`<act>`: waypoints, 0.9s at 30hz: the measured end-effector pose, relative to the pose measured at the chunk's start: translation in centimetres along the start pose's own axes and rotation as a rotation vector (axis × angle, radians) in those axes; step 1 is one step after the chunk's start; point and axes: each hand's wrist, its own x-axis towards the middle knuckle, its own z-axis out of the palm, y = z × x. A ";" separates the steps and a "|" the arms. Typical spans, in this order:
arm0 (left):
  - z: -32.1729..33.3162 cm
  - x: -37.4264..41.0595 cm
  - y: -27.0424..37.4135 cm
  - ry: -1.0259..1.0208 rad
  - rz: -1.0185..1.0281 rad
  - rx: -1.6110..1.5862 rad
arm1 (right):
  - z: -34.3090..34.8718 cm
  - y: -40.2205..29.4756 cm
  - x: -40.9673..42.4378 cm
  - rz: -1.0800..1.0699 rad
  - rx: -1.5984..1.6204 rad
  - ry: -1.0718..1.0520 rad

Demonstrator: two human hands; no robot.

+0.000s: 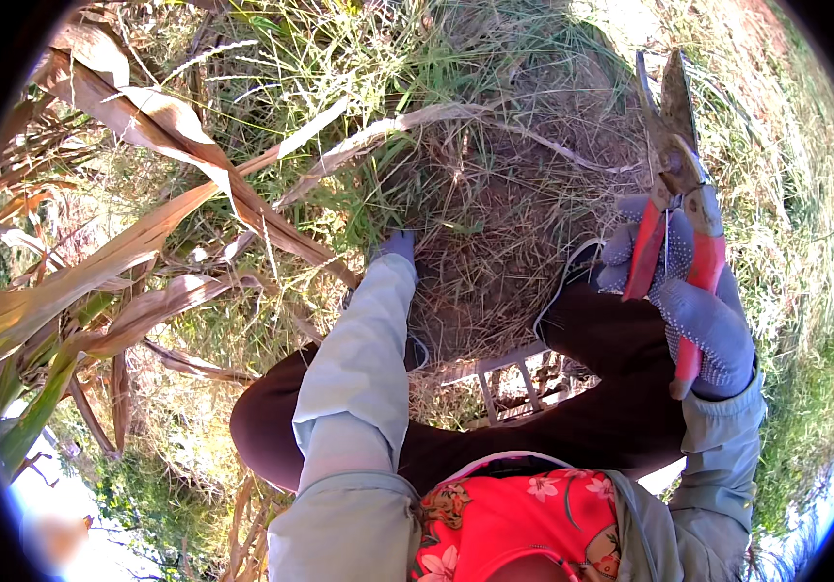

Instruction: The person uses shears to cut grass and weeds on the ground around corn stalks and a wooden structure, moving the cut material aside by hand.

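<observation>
In a dotted grey work glove, my right hand [711,327] holds a pair of pruning shears [679,164] with red handles and worn metal blades. Their blades are spread and point away from me, with nothing between them. My left hand [396,246], also gloved, reaches down to the green grass [366,218] in front of me. Only the back of that glove shows past the light sleeve; the fingers are hidden, so their grip cannot be made out. Dry grass [490,276] covers the brown soil just right of it.
Long dried corn leaves [170,138] arch across the left side, some close to my left forearm. My shoes [570,273] stand on either side of the soil patch. A slatted frame [508,385] shows between my legs. Sunlit grass [810,240] spreads along the right.
</observation>
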 end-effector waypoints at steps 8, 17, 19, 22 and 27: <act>-1.5 -0.8 1.6 -0.001 -0.199 -0.187 | -0.2 0.0 -0.1 -0.009 0.012 0.011; -1.9 0.6 0.0 0.099 -0.102 -0.384 | -0.4 0.1 -0.6 0.012 -0.017 -0.023; -2.8 -0.2 0.5 0.101 -0.113 -0.385 | -0.9 0.2 -0.6 -0.015 -0.016 -0.047; -2.6 -1.1 1.5 0.121 -0.151 -0.413 | -0.7 0.1 -0.9 -0.016 0.007 -0.022; -6.8 -4.8 5.9 0.239 0.056 -0.447 | -0.8 -0.1 -1.3 -0.045 -0.023 -0.009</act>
